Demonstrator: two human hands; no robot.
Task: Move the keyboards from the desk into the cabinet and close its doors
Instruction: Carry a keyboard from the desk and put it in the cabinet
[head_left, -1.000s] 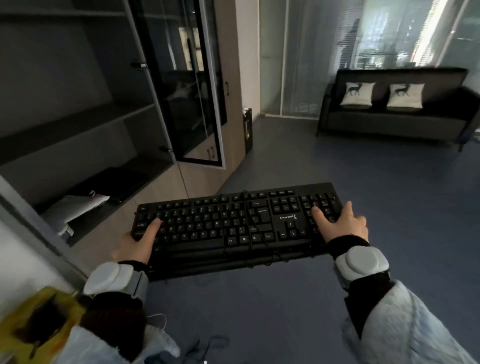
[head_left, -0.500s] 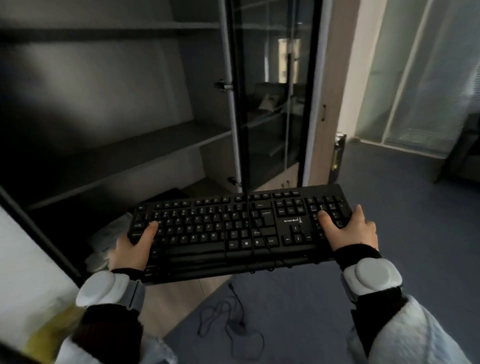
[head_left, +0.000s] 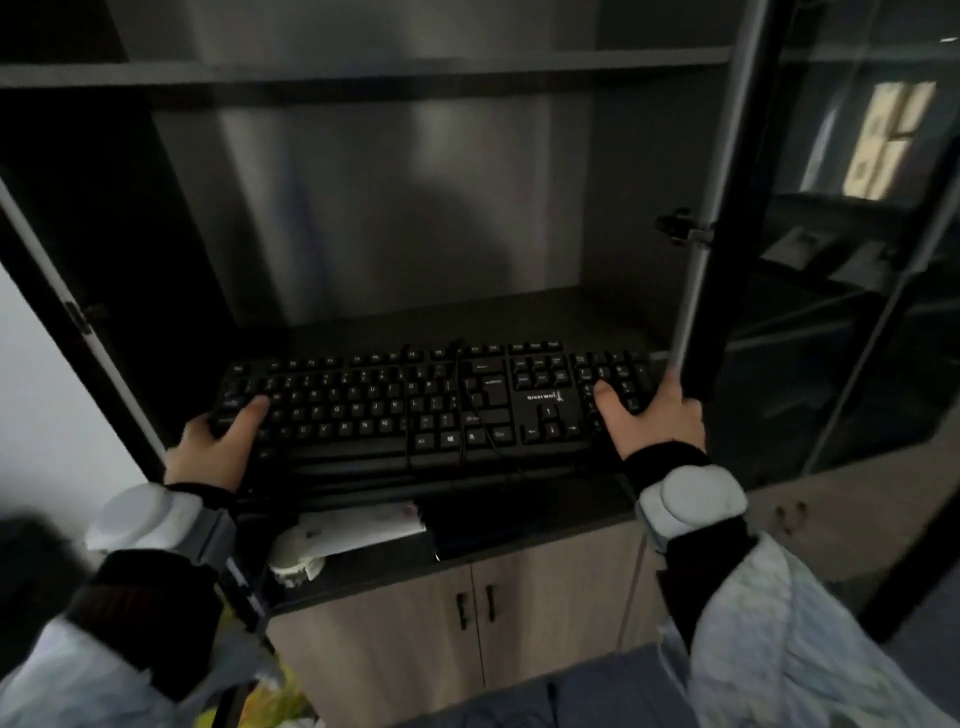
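A black full-size keyboard (head_left: 415, 405) is held level at the mouth of the open dark cabinet (head_left: 395, 218), above its bottom shelf. My left hand (head_left: 213, 447) grips the keyboard's left end with the thumb on the keys. My right hand (head_left: 649, 415) grips the right end the same way, close to the frame of the open glass door (head_left: 841, 291). The keyboard's black cable lies looped across the keys and front edge. Whether the keyboard touches the shelf is hidden by the keyboard itself.
A white flat object and a small white device (head_left: 343, 535) lie on the shelf's front edge below the keyboard. The left cabinet door frame (head_left: 83, 322) stands open. Wood-coloured lower doors with black handles (head_left: 475, 608) are shut. A yellow item (head_left: 270, 696) sits at bottom left.
I have turned from the room to face the cabinet, and both hands have carried the keyboard forward into the cabinet opening over the bottom shelf.
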